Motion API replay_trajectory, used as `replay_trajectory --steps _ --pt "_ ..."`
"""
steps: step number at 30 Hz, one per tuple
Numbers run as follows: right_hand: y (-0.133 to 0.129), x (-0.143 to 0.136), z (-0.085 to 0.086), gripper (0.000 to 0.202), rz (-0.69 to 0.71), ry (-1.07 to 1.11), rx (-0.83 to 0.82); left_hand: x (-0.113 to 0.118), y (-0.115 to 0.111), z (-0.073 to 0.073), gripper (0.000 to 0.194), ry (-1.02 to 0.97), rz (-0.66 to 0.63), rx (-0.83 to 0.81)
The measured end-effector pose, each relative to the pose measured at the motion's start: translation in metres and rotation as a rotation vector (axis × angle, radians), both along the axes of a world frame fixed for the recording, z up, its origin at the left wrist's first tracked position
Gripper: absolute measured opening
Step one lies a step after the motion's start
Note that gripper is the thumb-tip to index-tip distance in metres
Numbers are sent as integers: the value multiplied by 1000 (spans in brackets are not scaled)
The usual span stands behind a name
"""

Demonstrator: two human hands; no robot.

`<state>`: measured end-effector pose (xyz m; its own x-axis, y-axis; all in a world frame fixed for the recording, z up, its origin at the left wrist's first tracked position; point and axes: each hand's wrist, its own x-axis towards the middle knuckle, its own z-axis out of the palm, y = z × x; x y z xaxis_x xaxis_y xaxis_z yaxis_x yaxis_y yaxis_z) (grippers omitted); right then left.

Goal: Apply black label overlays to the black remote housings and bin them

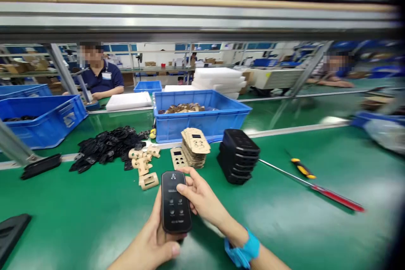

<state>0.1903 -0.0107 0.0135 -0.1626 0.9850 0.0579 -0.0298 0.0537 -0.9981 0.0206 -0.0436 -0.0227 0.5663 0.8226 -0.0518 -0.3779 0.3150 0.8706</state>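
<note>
A black handheld device (176,215) with rounded ends, a small logo and several buttons faces up between my hands. My left hand (152,236) wraps it from below and the left side. Fingers and thumb of my right hand (199,194) grip its upper right edge, the thumb lying on its face; a blue band circles that wrist. Beyond the device lie beige plastic parts (148,180). Behind them a stack of beige face panels (195,147) stands next to one loose panel (179,158). To the right is a stack of black casings (238,156).
Black small parts (107,147) are heaped at left. A blue bin (202,124) with brownish parts stands behind. On the right lie a red-handled rod tool (338,198) and a yellow-black screwdriver (303,168). A metal beam (202,23) crosses overhead. A co-worker (103,76) sits across the bench.
</note>
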Motion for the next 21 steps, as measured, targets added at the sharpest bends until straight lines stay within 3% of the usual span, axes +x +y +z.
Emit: replay_trajectory --steps 3,5,7,10,12,15,18,19,20,21 --pt "6 44 46 39 -184 -122 137 -4 5 -9 112 46 -14 86" --pt "14 84 76 41 -456 -388 257 -6 9 -14 95 119 22 135" --pt "29 125 97 43 -567 -476 262 -7 11 -17 79 166 79 163" --pt "56 171 108 36 -580 -577 192 -3 11 -18 65 208 170 200" --pt "69 185 107 27 -550 -652 159 -2 12 -16 59 263 244 237" --pt "71 179 108 19 -586 -771 215 -9 23 -9 47 377 410 332" --pt "57 140 105 13 -659 -839 390 -28 43 -1 45 477 691 424" --pt "51 120 99 16 -667 -836 484 -36 50 1 49 508 783 439" --pt "46 97 90 19 -701 -781 687 -44 57 1 52 537 856 447" --pt "42 72 78 19 -565 -728 843 -51 64 1 56 564 902 453"
